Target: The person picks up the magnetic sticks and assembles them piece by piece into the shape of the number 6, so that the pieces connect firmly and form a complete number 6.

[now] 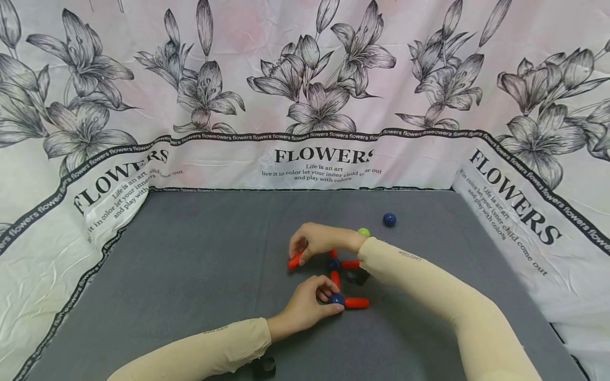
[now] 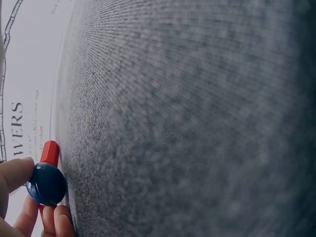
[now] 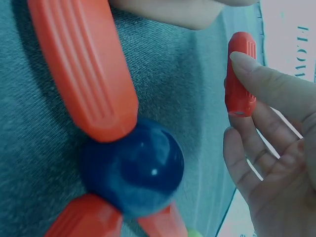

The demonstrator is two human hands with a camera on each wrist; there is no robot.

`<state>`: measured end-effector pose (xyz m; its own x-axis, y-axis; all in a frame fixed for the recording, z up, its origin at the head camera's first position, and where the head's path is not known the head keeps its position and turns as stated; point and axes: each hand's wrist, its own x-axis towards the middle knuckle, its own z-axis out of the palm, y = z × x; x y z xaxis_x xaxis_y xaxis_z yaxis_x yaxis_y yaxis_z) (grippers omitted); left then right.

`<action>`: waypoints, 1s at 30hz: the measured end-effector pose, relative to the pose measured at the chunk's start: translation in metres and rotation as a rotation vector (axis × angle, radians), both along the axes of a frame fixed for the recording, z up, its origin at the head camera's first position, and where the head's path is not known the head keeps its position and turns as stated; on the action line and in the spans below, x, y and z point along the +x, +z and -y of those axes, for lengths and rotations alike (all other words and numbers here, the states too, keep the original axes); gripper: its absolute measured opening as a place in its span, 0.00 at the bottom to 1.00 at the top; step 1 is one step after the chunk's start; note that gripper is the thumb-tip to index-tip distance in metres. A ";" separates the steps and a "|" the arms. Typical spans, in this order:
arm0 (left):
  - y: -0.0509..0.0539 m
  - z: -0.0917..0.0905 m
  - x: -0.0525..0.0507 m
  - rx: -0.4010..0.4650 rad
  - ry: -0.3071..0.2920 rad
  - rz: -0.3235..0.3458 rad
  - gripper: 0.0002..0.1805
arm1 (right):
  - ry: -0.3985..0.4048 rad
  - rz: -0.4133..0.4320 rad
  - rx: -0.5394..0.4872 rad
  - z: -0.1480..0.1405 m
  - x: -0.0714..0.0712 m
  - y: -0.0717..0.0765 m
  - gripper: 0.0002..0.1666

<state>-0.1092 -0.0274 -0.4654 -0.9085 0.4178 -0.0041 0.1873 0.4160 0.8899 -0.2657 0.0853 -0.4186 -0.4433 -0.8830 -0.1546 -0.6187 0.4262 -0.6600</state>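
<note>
My left hand [image 1: 304, 306] pinches the near blue ball [image 1: 336, 300] between thumb and fingers; the left wrist view shows this blue ball [image 2: 48, 185] too. A red rod [image 1: 356, 302] sticks out rightward from it. Another red rod [image 1: 335, 279] runs from it to a second blue ball [image 1: 334, 264], which bears further red rods, one [image 1: 350, 264] pointing right. Left of that second ball, my right hand [image 1: 316, 238] holds a loose red rod [image 3: 240, 79] between thumb and fingers, apart from the joined pieces. The right forearm partly hides the structure's far side.
A green ball [image 1: 364, 232] shows just behind the right wrist. Farther back on the grey cloth-covered table [image 1: 205, 248] lies a separate blue ball [image 1: 389, 219]. A flower-printed curtain [image 1: 314, 159] borders the table at the back and sides.
</note>
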 end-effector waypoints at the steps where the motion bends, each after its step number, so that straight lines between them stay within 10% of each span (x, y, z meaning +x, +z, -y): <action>1: 0.000 0.000 0.000 -0.001 -0.001 0.001 0.15 | -0.010 0.006 -0.007 -0.003 0.001 0.001 0.11; 15: 0.001 0.001 -0.001 -0.010 -0.002 -0.001 0.15 | -0.142 0.012 -0.093 -0.065 0.024 0.019 0.13; 30: 0.007 -0.001 -0.008 -0.051 -0.007 -0.005 0.11 | -0.471 0.076 -0.171 -0.142 0.054 0.012 0.14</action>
